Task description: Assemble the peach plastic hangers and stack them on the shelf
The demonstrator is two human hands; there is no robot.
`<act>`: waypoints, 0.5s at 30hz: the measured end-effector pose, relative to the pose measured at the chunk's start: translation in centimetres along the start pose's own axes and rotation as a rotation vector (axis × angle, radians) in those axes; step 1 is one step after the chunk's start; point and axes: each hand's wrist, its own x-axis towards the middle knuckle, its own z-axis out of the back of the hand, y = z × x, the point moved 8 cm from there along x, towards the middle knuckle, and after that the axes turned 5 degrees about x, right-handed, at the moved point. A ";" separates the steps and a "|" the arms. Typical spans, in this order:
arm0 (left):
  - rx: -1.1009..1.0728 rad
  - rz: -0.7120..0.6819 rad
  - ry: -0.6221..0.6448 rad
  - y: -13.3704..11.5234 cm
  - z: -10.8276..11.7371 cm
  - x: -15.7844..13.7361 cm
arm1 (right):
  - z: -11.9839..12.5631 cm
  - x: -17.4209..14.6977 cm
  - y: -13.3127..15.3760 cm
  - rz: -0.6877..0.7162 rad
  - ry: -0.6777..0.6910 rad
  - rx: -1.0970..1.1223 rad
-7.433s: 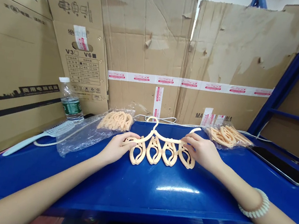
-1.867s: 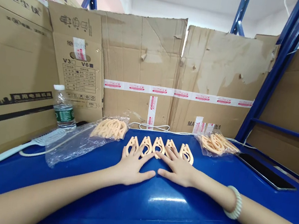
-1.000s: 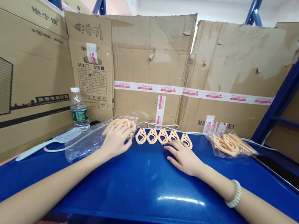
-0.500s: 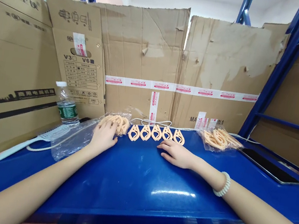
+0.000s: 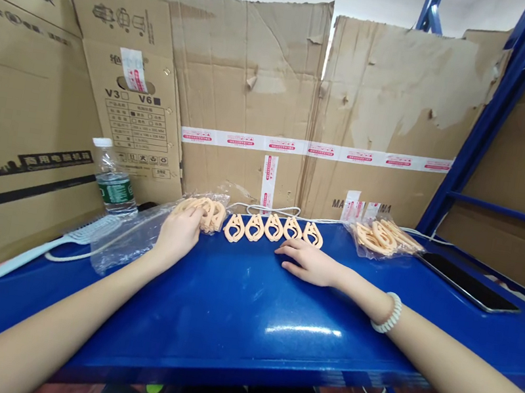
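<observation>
My left hand (image 5: 180, 230) is at the left pile of peach folding hangers (image 5: 213, 215), on an opened clear plastic bag (image 5: 128, 245). Its fingers curl in among the hangers, and their tips are partly hidden. Several folded hangers (image 5: 254, 228) lie side by side in a row at the middle of the blue table. Just in front of the right end of that row, my right hand (image 5: 309, 262) rests palm down, fingers stretched out and holding nothing. A second bagged pile of hangers (image 5: 380, 236) lies further right.
A water bottle (image 5: 115, 183) and a pale hairbrush (image 5: 56, 243) are at the left. On the right lies a black phone (image 5: 471, 282). A white cable (image 5: 265, 210) runs along the back, before cardboard panels (image 5: 247, 101). Blue shelf posts (image 5: 487, 126) frame the table.
My left hand's fingers have curled in further at the left pile, and its thumb is drawn in. My right hand stays in place. The view has tipped slightly.
</observation>
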 end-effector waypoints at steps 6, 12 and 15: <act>-0.331 -0.315 -0.208 -5.7 4.5 -1.3 | 2.7 -0.1 -1.2 -0.118 -0.151 0.047; -0.774 -0.669 -0.125 -10.9 6.6 -3.8 | 8.1 -2.4 -4.4 -0.337 -0.571 0.228; -0.941 -0.727 -0.073 -11.1 6.5 -3.9 | 9.0 -3.3 -5.7 -0.375 -0.654 0.297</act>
